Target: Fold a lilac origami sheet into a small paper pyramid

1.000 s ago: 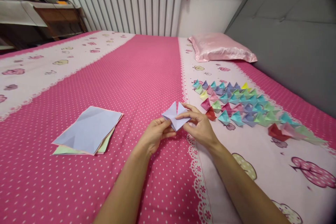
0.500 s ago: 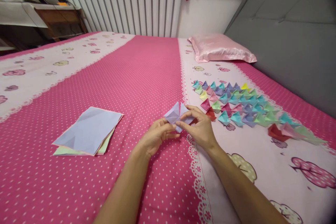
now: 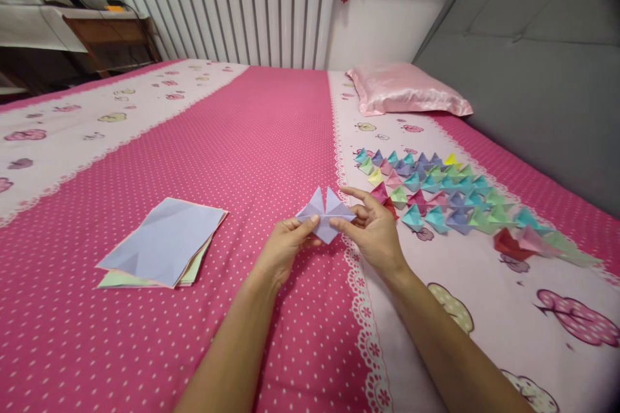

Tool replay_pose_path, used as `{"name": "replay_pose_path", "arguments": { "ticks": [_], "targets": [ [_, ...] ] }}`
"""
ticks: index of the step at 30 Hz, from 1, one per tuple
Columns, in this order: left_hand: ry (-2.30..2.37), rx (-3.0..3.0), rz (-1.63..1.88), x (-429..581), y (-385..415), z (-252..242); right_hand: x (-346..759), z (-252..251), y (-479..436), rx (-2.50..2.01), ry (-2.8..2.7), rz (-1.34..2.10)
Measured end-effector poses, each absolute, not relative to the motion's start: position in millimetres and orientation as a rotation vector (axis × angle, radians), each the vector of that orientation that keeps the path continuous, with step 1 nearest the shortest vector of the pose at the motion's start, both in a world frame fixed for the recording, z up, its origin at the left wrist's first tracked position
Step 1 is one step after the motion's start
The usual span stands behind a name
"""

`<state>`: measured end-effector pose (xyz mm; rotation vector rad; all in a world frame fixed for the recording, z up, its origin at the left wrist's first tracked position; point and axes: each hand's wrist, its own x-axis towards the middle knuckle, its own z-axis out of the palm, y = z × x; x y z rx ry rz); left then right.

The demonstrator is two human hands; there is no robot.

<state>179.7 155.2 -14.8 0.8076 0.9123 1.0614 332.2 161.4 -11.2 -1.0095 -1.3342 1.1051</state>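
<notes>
A lavender piece of folded origami paper (image 3: pixel 327 224) is held between my two hands above the pink bedspread. Two pointed flaps rise from its top with a gap between them, and its lower end tapers to a point. My left hand (image 3: pixel 285 245) pinches the left side, thumb on the front face. On the right side, the thumb of my right hand (image 3: pixel 375 232) presses the front, with the index finger raised off the paper. The fingers behind the paper are partly hidden.
Left of my hands lies a stack of square paper sheets (image 3: pixel 167 239), lavender on top and green beneath. Several rows of small folded paper boats (image 3: pixel 458 200) in many colours stand at the right. A pink pillow (image 3: pixel 409 90) rests farther back beside the grey headboard (image 3: pixel 533 64).
The two upper flaps of the lavender paper have spread farther apart. My right hand's fingers have moved off the front face to the right edge, and my left thumb now lies on the front.
</notes>
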Motion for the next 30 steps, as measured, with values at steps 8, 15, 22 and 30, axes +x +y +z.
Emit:
{"name": "replay_pose_path", "arguments": {
  "ticks": [8, 15, 22, 30],
  "targets": [
    [0.966, 0.77, 1.187, 174.8, 158.7, -16.7, 340.4, -4.5, 162.4, -1.034, -1.369, 1.135],
    [0.933, 0.682, 1.23, 174.2, 160.7, -12.3, 345.8, -3.3, 164.4, -0.987, -1.413, 1.173],
    [0.981, 0.8, 1.182, 175.5, 156.4, -11.4, 343.8, -4.3, 163.9, -0.966, -1.435, 1.199],
    [1.02, 0.835, 1.189, 177.0, 155.9, -14.3, 338.7, -3.5, 160.0, -0.972, -1.583, 1.033]
  ]
}}
